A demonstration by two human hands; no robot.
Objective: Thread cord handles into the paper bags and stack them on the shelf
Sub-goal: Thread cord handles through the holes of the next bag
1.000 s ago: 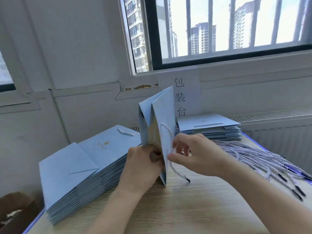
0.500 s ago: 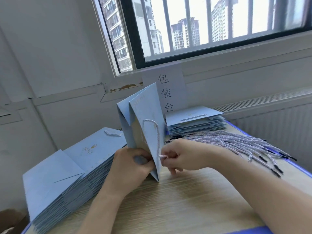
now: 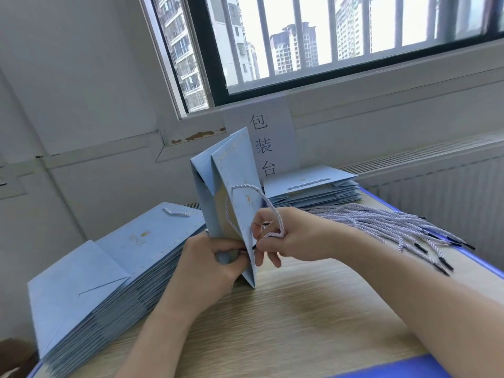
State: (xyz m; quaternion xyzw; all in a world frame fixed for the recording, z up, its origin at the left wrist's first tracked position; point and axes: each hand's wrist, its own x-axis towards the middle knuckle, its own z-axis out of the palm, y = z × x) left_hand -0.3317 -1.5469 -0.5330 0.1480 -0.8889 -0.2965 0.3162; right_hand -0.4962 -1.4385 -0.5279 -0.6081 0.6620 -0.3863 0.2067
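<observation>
We see a small packing workshop: a paper sign reading 包装台 on the wall, stacks of flat blue paper bags left of and just below it, loose cord handles to its right on the counter.

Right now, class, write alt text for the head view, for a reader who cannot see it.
The left hand grips an upright blue bag on a table while the right hand holds a white cord looping over its face. Bag stacks and loose cords lie beside.

Free tabletop between stack and cords
</observation>
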